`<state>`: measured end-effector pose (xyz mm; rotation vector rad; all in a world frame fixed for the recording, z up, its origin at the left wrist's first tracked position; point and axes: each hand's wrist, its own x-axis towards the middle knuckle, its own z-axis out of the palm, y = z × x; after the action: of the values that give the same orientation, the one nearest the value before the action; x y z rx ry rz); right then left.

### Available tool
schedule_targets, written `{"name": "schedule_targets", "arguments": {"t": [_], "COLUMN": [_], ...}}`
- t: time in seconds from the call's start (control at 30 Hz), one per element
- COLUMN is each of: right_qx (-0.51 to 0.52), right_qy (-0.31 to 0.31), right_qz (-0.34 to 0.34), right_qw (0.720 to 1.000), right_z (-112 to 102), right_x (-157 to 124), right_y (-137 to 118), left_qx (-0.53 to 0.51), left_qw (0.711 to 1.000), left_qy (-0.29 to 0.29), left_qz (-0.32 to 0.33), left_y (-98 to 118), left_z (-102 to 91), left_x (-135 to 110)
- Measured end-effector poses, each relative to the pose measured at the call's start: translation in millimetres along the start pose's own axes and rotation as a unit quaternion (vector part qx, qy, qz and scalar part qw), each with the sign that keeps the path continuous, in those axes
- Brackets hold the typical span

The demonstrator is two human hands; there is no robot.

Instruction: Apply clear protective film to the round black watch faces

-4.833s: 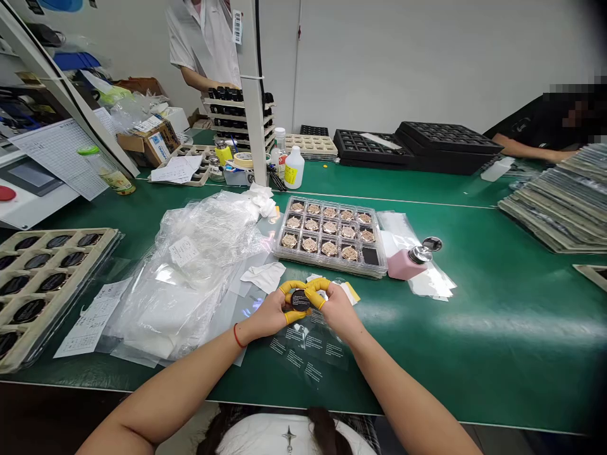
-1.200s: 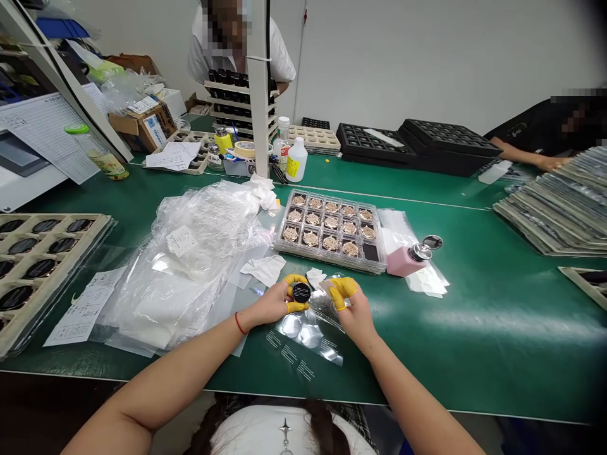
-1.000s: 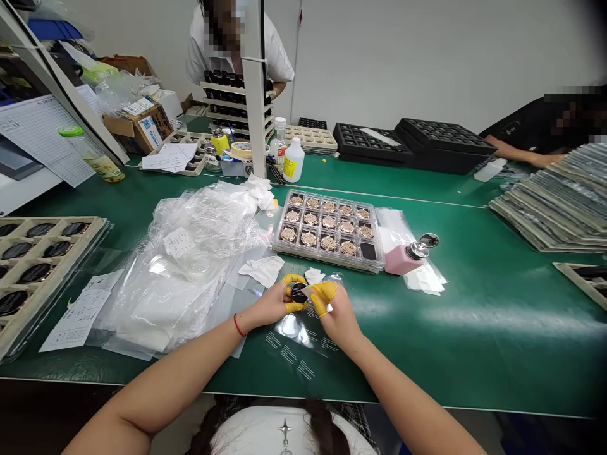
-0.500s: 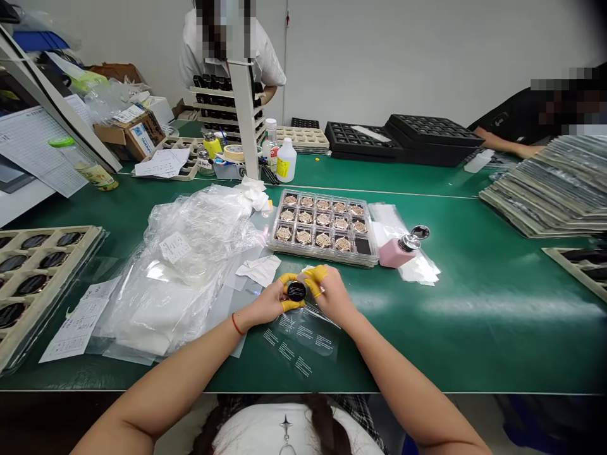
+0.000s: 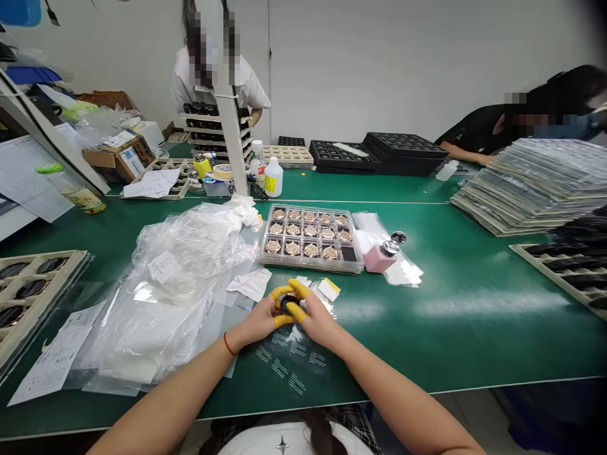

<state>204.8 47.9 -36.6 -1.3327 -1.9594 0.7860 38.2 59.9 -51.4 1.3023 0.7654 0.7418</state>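
Note:
Between both hands, above the near part of the table, is a round black watch case (image 5: 287,304), partly covered by fingers. My left hand (image 5: 263,319) is closed around its left side. The yellow-tipped fingers of my right hand (image 5: 313,318) are closed over its right side and top. Below the hands lies a clear film sheet (image 5: 290,373) with blocks of white print. Just beyond my right hand lies a small white pad with a yellow edge (image 5: 329,289). A crumpled white cloth (image 5: 250,284) rests to the left.
A clear-lidded tray (image 5: 310,264) of rose-gold watch cases stands ahead, beside a pink pump bottle (image 5: 380,258). Plastic bags (image 5: 165,303) spread out on the left. Stacked trays (image 5: 531,189) stand at right. Two people work across the table.
My right fingers have moved from the case's upper edge onto its face and right side. The yellow-edged pad now shows on the table. The camera view has shifted.

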Motion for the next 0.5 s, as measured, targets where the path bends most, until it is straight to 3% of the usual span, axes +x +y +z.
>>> {"name": "schedule_targets", "arguments": {"t": [0.1,0.17,0.23,0.33,0.43,0.5], "right_qx": [0.033,-0.014,-0.13,-0.268,-0.292,-0.298], "right_qy": [0.045,0.138,0.219,0.203,0.17,0.182], "right_qz": [0.025,0.063,0.123,0.205,0.184,0.138], "right_qw": [0.998,0.988,0.959,0.919,0.923,0.927], "right_z": [-16.4,-49.1,-84.9,-118.5,-128.8,-133.8], "right_x": [16.2,31.5,46.4,63.0,68.0,65.0], "right_y": [1.6,16.6,36.2,60.2,66.9,64.3], "left_qx": [0.017,0.028,0.035,0.027,0.011,-0.003], "left_qw": [1.0,0.999,0.999,0.999,0.999,0.998], "left_qy": [-0.003,0.007,0.015,0.018,0.027,0.037], "left_qz": [-0.02,-0.025,-0.026,-0.035,-0.04,-0.041], "left_y": [-2.6,-2.5,-1.4,0.3,0.7,0.5], "left_z": [-4.1,-7.3,-9.1,-9.3,-9.1,-9.7], "left_x": [-0.4,0.5,1.7,2.8,2.6,1.9]}}
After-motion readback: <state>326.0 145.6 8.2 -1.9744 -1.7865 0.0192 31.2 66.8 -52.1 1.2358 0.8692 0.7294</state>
